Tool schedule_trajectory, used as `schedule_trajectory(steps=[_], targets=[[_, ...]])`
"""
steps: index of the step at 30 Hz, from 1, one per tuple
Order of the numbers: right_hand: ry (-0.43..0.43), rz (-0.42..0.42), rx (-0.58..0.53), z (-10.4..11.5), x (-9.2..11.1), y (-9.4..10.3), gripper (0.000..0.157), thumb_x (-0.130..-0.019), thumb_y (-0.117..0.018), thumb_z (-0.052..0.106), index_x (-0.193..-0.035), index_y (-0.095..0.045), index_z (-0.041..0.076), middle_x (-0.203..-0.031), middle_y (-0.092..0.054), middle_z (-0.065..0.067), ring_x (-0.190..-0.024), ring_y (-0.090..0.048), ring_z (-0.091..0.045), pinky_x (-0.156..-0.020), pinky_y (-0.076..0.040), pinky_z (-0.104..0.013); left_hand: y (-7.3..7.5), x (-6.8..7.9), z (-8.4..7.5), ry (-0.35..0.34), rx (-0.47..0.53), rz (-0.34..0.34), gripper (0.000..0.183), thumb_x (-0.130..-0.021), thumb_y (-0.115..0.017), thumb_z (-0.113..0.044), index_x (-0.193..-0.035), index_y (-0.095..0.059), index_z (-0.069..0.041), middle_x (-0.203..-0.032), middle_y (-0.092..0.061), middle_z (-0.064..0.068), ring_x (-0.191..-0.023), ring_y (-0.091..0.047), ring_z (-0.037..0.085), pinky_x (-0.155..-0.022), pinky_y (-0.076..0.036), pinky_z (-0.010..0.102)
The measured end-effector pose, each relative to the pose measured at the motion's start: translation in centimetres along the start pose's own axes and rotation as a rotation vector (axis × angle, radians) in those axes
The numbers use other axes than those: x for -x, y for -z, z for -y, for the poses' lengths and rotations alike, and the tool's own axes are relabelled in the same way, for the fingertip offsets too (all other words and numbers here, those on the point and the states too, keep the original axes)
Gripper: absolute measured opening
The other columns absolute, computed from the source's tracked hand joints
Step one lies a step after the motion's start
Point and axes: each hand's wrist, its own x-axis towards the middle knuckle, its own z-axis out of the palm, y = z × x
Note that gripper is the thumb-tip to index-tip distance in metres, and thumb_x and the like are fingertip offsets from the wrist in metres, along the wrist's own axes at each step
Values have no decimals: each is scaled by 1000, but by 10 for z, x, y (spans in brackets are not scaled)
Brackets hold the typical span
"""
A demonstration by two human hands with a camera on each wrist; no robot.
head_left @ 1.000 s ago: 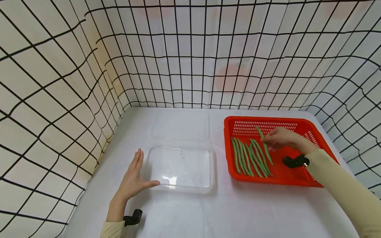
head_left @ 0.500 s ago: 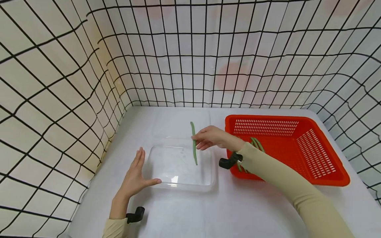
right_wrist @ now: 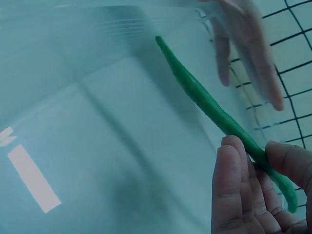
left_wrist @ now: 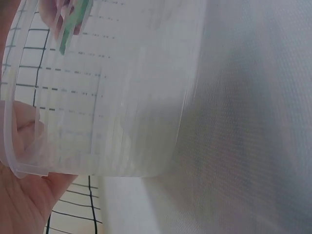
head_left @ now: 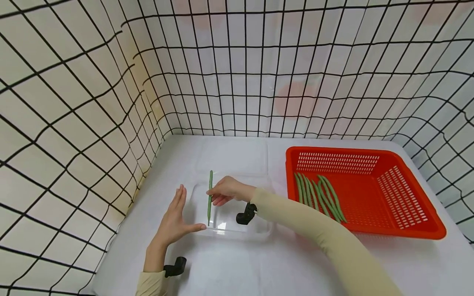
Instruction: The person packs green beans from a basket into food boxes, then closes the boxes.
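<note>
My right hand (head_left: 228,190) pinches one green bean (head_left: 210,207) between thumb and fingers over the left part of a clear plastic container (head_left: 255,235). In the right wrist view the bean (right_wrist: 207,103) slants across, its far end free above the container's floor. My left hand (head_left: 173,224) stands at the container's front left corner, fingers straight along the left side and thumb stretched toward the front rim. Through the see-through wall (left_wrist: 131,117) in the left wrist view, the bean and right fingers show at the top.
A red slotted basket (head_left: 370,151) stands on the right with several green beans (head_left: 326,197) lying side by side in its left half; the right sleeve covers part of its near left corner. Black wire mesh (head_left: 252,74) encloses the white table at the back and sides.
The right hand has lifted one green bean from the red basket and carried it left across to the clear container. The left hand has kept its place at the container's corner.
</note>
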Motion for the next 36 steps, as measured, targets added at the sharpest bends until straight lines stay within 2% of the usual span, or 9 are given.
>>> schedule_trajectory(steps=[6,10,14,18,23,28,32,36], targets=[[-40,-14,-23,-9,-6,-7,17,-85,-71,12,-79,-66,-3,-67,-66,-14,-53,-65,-17,-56,-55,-30,-2,-4,-2,-12,1,2,132,-59,-80,-62,-153,-2,-14,-158,0,6,-142,-4,33,-104,-20,62],[-48,-33,-19,-11,-6,-5,22,-86,-70,13,-88,-67,-8,-72,-68,-16,-54,-65,-17,-56,-55,-30,-4,-6,-2,-19,5,-1,132,-59,-81,-62,-153,-2,-14,-158,0,7,-142,-4,33,-104,-20,61],[-37,-20,11,-10,-2,4,27,-88,-68,14,-97,-65,-11,-77,-69,-16,-59,-67,-18,-60,-55,-31,-5,-9,-3,-23,2,-2,132,-58,-81,-61,-153,-3,-14,-158,-1,6,-142,-4,33,-104,-21,61],[-5,15,24,-4,10,26,32,-90,-66,17,-106,-64,-11,-85,-70,-16,-66,-68,-18,-64,-55,-31,-5,-11,-4,-14,-6,1,133,-57,-81,-63,-153,-3,-14,-158,-1,5,-142,-4,33,-104,-20,61],[53,-6,54,10,43,75,36,-91,-65,25,-111,-64,-5,-100,-68,-19,-81,-68,-25,-71,-55,-34,-4,-11,-4,-2,-11,3,134,-57,-82,-61,-153,-2,-14,-158,0,4,-142,-4,32,-104,-20,61],[103,-122,58,9,88,147,43,-91,-65,32,-112,-61,-5,-105,-65,-22,-87,-66,-29,-76,-54,-37,-3,-6,-3,12,-9,11,135,-56,-83,-60,-153,-2,-12,-158,0,4,-142,-4,32,-104,-21,61],[93,-221,80,-13,123,208,51,-91,-64,35,-114,-57,-10,-100,-65,-19,-84,-66,-27,-77,-53,-39,-1,-2,-2,18,-10,12,135,-57,-83,-60,-153,-2,-13,-158,0,5,-142,-4,31,-104,-21,61],[37,-277,141,-51,148,258,55,-92,-63,38,-114,-57,-12,-94,-67,-15,-82,-66,-26,-78,-53,-42,0,-1,-2,20,-13,7,134,-57,-83,-60,-153,-3,-11,-158,-2,7,-142,-4,31,-103,-21,61]])
